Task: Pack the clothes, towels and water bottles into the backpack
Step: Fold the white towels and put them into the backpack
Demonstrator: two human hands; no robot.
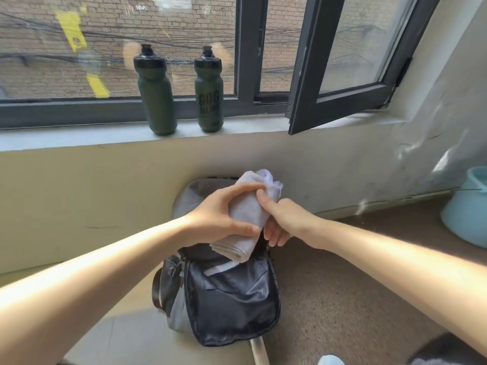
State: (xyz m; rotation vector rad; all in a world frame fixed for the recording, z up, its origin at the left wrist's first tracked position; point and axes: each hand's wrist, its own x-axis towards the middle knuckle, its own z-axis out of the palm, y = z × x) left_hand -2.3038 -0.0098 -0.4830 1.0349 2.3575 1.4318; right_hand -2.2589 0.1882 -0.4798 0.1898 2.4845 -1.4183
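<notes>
Head view: your left hand (224,219) and right hand (283,222) both clasp the rolled towel (246,214) above the open backpack (232,299), compact enough to slide in.

I am seeing a dark-framed window (247,48) standing above a pale sill (79,138), its right sash (342,61) swinging inward. A brick wall (118,27) is showing through the glass. A light blue bucket (469,206) is sitting on the speckled floor (342,299) at right.
</notes>
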